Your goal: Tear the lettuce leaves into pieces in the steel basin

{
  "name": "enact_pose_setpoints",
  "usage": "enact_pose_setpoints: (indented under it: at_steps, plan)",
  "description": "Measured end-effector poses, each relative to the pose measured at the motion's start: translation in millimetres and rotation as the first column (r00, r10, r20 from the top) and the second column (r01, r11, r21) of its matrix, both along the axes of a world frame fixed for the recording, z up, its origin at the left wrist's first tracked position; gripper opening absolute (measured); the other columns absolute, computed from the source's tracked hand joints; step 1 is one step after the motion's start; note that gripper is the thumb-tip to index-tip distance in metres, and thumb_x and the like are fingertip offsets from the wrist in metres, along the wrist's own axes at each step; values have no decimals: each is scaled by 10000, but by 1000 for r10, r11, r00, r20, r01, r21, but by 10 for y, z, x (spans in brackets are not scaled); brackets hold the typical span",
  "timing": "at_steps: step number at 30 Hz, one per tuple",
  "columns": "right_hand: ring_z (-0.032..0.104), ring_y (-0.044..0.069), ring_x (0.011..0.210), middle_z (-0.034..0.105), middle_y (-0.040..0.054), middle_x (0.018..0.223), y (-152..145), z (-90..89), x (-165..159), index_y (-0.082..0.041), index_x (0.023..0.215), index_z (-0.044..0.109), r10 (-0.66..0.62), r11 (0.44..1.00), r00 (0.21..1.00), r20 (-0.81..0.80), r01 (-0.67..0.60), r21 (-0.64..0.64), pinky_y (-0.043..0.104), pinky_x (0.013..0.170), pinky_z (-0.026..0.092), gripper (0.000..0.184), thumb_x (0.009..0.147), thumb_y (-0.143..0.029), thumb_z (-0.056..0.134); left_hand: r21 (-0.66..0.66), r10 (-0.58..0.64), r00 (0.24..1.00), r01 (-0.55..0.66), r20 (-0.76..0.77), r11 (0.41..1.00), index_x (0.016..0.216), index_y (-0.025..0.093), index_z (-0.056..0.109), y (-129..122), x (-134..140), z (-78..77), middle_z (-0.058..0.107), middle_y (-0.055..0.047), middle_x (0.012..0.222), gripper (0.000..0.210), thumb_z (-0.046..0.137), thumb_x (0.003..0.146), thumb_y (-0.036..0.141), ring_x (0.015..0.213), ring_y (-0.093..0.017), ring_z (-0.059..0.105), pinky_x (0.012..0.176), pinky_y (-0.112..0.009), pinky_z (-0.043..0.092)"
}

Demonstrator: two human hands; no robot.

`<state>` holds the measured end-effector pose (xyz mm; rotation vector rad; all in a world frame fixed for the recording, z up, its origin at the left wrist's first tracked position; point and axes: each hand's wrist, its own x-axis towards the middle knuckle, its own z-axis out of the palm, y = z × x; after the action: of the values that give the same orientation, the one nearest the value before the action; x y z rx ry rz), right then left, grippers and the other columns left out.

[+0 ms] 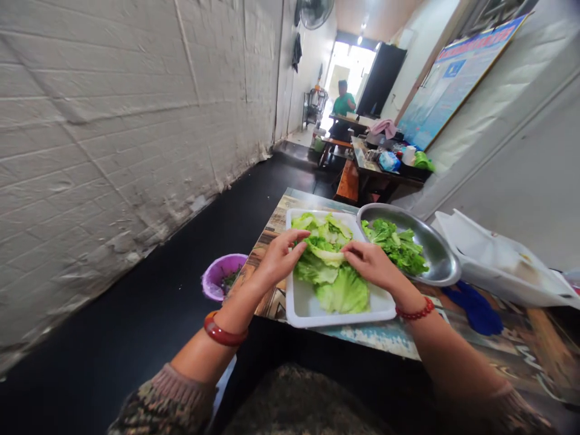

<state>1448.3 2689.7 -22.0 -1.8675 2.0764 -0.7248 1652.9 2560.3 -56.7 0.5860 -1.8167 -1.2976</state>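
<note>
Green lettuce leaves [344, 290] lie in a white plastic tray [339, 321] on the table in front of me. My right hand [369, 263] pinches the right end of a curled lettuce leaf [327, 256] above the pile. At the leaf's other end is my left hand [283, 257], its thumb and fingers apart; whether a fingertip touches the leaf is hard to see. Beside the tray on the right, a steel bowl [441, 257] contains more leafy greens [394, 241].
A purple basin [212, 281] with scraps stands low at the left. Blue gloves [475, 308] and a white plastic container [498, 266] are on the right. Further back are a wooden bench [348, 181], a cluttered table [362, 157] and a person in green [343, 104].
</note>
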Motion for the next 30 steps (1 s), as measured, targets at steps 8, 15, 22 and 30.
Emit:
enact_pose_setpoints:
  at_steps: [8,15,22,30]
  plan:
    - [565,113,586,623,-20,682,-53,75,-33,-182,853,629,-35,999,677,735,47,4,223,547,410,252,841,-433,624,93,-217,976,218,-17,972,1169,219,701,66,-128,79,678,-107,1243,411,725,775,332,1127,-270,604,915,-356,473]
    - [645,192,909,708,66,1012,-108,120,-72,-191,1068,659,108,983,961,256,-65,-173,337,805,511,298,934,-414,515,119,-339,937,328,86,937,800,148,681,74,-188,72,596,-6,708,252,651,820,398,636,-136,515,579,-244,402]
    - [615,216,1009,678,100,1096,-211,279,83,-189,1170,614,325,934,874,-360,-358,-25,353,900,452,319,1034,-347,372,115,-356,932,347,66,931,832,162,670,77,-242,111,601,-20,774,255,660,802,415,706,-152,526,610,-243,423]
    - [555,208,819,643,111,893,-335,230,214,-150,913,618,191,967,780,-595,-253,-21,326,769,385,275,1010,-217,370,100,-334,938,326,89,940,643,179,512,101,-282,142,427,28,639,377,638,823,486,593,-106,367,511,-225,298]
